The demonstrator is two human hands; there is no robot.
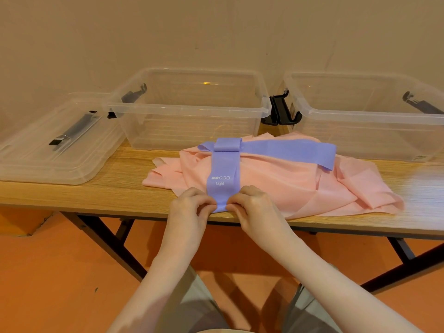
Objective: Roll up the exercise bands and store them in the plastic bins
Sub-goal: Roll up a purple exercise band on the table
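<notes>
Purple band [223, 175]: lies lengthwise toward the person on top of the pink band, printed "Light", its near end at the worktop's front edge; its far part folds over and runs off to the right.
Left hand [192, 207]: its grip is a narrow pinch on the left corner of the band's near end.
Right hand [254, 206]: pinches the right corner of the same end.
Step in hand: judged to be the start of the roll; no turn is wound yet.
Next move: likely calls for tucking the end over tightly and rolling away, keeping the edges square.
Pink band [300, 186]: loose, crumpled heap under the purple one, unrolled.
Bins: middle bin [189, 108] and right bin [360, 116] stand open behind, holding no bands.
Lid [48, 150]: flat at left on the worktop [84, 193].
</notes>
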